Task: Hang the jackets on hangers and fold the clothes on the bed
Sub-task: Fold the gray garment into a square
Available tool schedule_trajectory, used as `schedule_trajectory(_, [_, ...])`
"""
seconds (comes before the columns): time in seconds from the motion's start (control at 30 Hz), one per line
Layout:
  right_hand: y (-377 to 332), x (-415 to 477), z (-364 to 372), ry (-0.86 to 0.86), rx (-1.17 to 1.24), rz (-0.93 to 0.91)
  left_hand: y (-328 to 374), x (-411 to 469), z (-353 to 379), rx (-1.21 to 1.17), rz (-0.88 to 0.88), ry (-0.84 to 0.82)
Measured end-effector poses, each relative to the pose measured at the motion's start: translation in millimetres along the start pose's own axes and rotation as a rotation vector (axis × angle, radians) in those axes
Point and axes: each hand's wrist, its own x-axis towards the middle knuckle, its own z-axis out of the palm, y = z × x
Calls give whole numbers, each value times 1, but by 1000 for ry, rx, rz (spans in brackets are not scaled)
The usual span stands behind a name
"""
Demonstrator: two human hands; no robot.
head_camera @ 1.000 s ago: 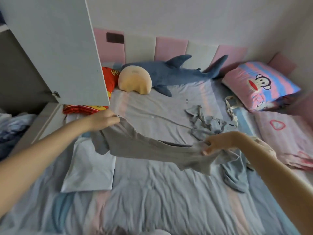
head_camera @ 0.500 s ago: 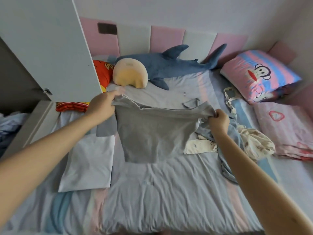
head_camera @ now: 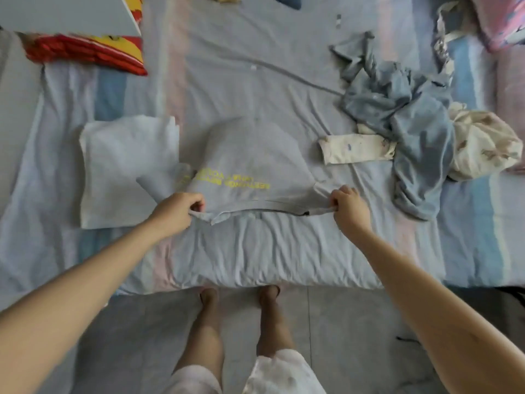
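Grey shirt (head_camera: 250,160): lay spread on bed (head_camera: 255,251), just right of folded white cloth (head_camera: 125,169). Was pinched at near edge by left hand (head_camera: 176,211) and right hand (head_camera: 349,206). Needed even pull, wrinkles smoothed before folding.

Grey tiled floor (head_camera: 341,331) at bottom; bed (head_camera: 255,260) under pastel-striped sheet; white wardrobe door (head_camera: 65,12) top left.
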Motion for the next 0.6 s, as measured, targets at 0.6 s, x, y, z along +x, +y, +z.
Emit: schedule_trajectory(0.6, [22, 161, 232, 189, 916, 583, -131, 209, 167, -346, -431, 514])
